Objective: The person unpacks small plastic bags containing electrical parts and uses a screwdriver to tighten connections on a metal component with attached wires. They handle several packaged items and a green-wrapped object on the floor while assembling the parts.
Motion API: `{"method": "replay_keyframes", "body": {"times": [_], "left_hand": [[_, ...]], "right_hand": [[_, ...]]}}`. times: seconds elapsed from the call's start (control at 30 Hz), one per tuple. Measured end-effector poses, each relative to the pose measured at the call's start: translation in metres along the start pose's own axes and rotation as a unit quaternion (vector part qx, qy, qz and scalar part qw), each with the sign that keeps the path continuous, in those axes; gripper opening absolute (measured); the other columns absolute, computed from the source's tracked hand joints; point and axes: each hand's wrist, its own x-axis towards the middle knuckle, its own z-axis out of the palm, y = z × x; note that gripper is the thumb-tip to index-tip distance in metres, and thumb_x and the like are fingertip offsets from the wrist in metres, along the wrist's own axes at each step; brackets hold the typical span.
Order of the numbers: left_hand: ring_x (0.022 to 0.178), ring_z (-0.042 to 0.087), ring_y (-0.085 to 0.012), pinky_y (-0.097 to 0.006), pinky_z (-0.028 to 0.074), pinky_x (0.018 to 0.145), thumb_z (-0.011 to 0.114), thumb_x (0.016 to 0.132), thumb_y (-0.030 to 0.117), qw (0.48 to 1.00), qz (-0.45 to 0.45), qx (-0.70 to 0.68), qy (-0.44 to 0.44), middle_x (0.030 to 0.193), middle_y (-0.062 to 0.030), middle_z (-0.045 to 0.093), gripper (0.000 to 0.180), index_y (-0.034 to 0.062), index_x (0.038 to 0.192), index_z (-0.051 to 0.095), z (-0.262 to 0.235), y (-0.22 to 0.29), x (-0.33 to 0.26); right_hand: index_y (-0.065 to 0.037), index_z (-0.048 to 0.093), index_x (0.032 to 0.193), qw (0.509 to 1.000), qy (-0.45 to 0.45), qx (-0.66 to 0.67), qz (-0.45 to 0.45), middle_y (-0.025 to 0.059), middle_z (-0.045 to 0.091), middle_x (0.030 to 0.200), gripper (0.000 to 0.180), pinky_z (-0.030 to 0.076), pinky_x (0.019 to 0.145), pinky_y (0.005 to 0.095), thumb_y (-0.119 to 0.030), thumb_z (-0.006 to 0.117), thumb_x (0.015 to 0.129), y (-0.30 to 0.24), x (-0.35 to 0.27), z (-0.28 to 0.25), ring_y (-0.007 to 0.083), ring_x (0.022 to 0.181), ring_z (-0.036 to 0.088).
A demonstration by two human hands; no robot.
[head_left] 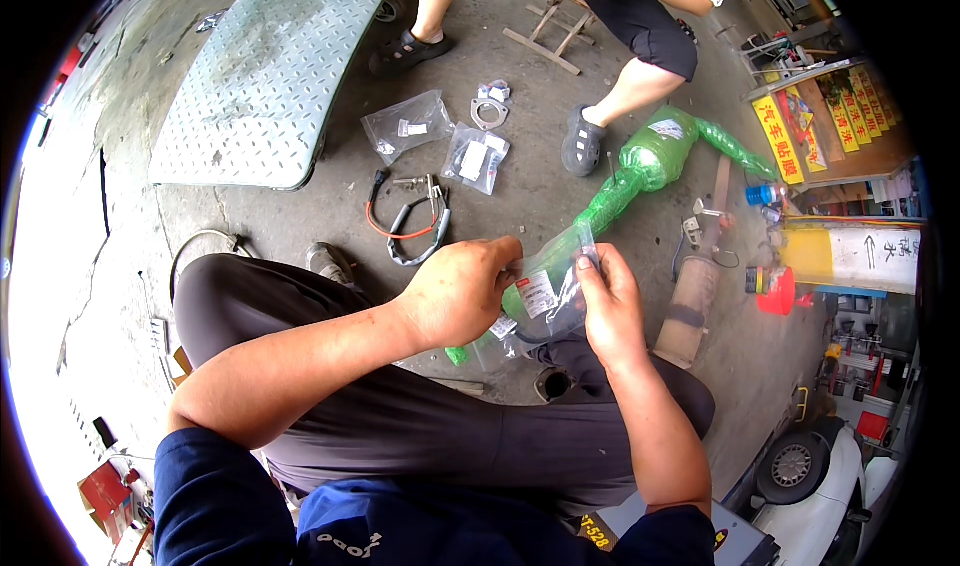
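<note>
A clear plastic zip bag [568, 288] with a white label is stretched between my two hands above my lap. My left hand [458, 288] is closed in a pinch at its left upper edge. My right hand [612, 301] grips the right upper edge, thumb on top. What lies inside the bag is hard to make out. Just beyond, a long part wrapped in green plastic [662, 154] rests on the floor. A sensor with a red and grey cable [437, 211] lies ahead on the left, near a metal flange gasket [489, 115].
Two clear bags, one flat [408, 126] and one with labels [476, 159], lie on the concrete. A tread-plate platform [270, 76] stands far left. Another person's shoe [582, 144] is near the green wrap. An old exhaust pipe [692, 301] lies right, before a red tub [776, 292].
</note>
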Motion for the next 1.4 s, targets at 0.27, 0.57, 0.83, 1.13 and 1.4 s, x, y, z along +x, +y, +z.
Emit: {"method": "replay_keyframes", "body": {"times": [0.27, 0.57, 0.83, 1.13, 1.4], "left_hand": [[0.094, 0.071, -0.0272, -0.040, 0.055, 0.083, 0.081, 0.094, 0.016, 0.996, -0.062, -0.066, -0.005, 0.097, -0.0150, 0.073, 0.033, -0.0001, 0.119, 0.065, -0.017, -0.001, 0.007], [0.099, 0.068, -0.0134, -0.030, 0.053, 0.085, 0.081, 0.101, 0.020, 0.881, -0.205, -0.425, 0.035, 0.108, -0.0056, 0.073, 0.040, 0.0012, 0.131, 0.063, -0.012, -0.009, 0.017], [0.107, 0.068, -0.0140, -0.034, 0.054, 0.101, 0.066, 0.112, 0.024, 0.860, -0.187, -0.474, 0.028, 0.116, -0.0041, 0.074, 0.031, 0.0026, 0.134, 0.065, -0.007, -0.005, 0.016], [0.107, 0.068, -0.0134, -0.035, 0.057, 0.099, 0.063, 0.113, 0.019, 0.893, -0.152, -0.419, 0.059, 0.117, -0.0040, 0.073, 0.025, 0.0031, 0.133, 0.064, -0.008, -0.008, 0.015], [0.101, 0.069, -0.0124, -0.034, 0.059, 0.092, 0.066, 0.111, 0.018, 0.902, -0.147, -0.401, 0.072, 0.111, -0.0030, 0.075, 0.022, 0.0039, 0.127, 0.067, -0.008, -0.003, 0.013]], "right_hand": [[-0.008, 0.065, 0.115, 0.999, 0.038, 0.035, -0.015, -0.0005, 0.067, 0.095, 0.012, 0.044, 0.069, 0.0241, -0.017, 0.058, 0.113, -0.002, 0.003, -0.006, 0.0057, 0.078, 0.056], [-0.008, 0.062, 0.114, 0.985, 0.098, 0.144, -0.015, 0.0009, 0.065, 0.092, 0.014, 0.047, 0.069, 0.0257, -0.020, 0.055, 0.115, -0.005, 0.003, -0.010, 0.0078, 0.077, 0.057], [-0.008, 0.061, 0.108, 0.977, 0.112, 0.181, -0.016, 0.0000, 0.062, 0.090, 0.018, 0.048, 0.068, 0.0271, -0.021, 0.051, 0.117, -0.018, 0.001, -0.009, 0.0080, 0.075, 0.057], [-0.005, 0.062, 0.110, 0.977, 0.098, 0.185, -0.046, -0.0002, 0.063, 0.091, 0.018, 0.048, 0.070, 0.0256, -0.019, 0.052, 0.116, -0.012, 0.002, -0.007, 0.0068, 0.077, 0.057], [-0.004, 0.061, 0.113, 0.979, 0.087, 0.176, -0.046, 0.0006, 0.063, 0.092, 0.017, 0.050, 0.071, 0.0264, -0.019, 0.053, 0.116, -0.016, -0.001, -0.006, 0.0076, 0.078, 0.058]]}}
